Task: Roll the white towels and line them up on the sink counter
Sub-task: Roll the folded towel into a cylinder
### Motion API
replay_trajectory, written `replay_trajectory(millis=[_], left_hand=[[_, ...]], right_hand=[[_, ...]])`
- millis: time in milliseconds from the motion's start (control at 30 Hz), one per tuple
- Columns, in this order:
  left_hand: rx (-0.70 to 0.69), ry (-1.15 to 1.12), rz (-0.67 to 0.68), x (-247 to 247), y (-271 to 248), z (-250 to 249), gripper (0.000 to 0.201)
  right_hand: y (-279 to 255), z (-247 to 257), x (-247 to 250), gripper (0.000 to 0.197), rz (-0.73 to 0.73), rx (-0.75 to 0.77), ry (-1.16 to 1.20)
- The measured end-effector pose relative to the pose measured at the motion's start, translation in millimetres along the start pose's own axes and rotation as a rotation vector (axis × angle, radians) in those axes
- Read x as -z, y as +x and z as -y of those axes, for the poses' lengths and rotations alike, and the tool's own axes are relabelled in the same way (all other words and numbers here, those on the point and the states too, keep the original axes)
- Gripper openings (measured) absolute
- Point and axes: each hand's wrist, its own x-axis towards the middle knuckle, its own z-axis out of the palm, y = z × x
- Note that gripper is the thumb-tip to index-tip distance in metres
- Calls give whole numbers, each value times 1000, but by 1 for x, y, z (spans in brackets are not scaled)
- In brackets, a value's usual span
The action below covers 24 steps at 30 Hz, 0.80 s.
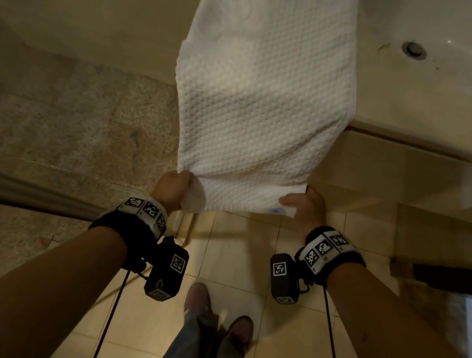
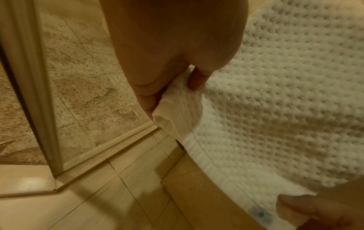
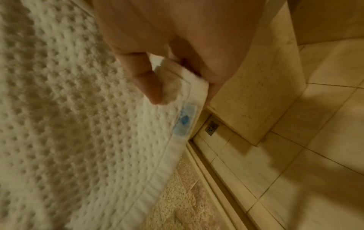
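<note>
A white waffle-textured towel lies lengthwise across the sink counter, and its near end hangs past the counter's front edge toward me. My left hand pinches the near left corner of the towel. My right hand pinches the near right corner, close to a small blue label sewn on the towel hem. The near edge is stretched taut between both hands above the floor. The towel's far end runs out of the frame at the top.
A sink basin with a round drain sits at the right of the counter. A speckled shower floor behind a glass panel and raised sill lies to the left. Beige floor tiles and my feet are below; a floor drain sits by the cabinet base.
</note>
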Motion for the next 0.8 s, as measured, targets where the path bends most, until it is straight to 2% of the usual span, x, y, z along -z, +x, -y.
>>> replay_trajectory(millis=[100, 200, 400, 467, 567, 700, 800], left_hand=[[-21, -10, 2, 0, -1, 0, 20], [-31, -6, -3, 1, -2, 1, 20], [-51, 21, -24, 3, -6, 1, 17], [-55, 28, -17, 3, -8, 2, 16], [-58, 70, 13, 7, -11, 4, 22], [-116, 173, 18, 14, -20, 3, 18], [-160, 155, -38, 18, -33, 2, 32]], right_hand=[[-4, 1, 0, 52, 32, 45, 39], [-11, 6, -3, 55, 96, 63, -42], [-20, -1, 5, 36, 47, 64, -72], [-21, -6, 9, 22, 12, 79, -179], [-28, -10, 17, 28, -19, 110, -384], [-35, -12, 28, 13, -39, 84, -430], [-43, -12, 31, 8, -71, 95, -360]])
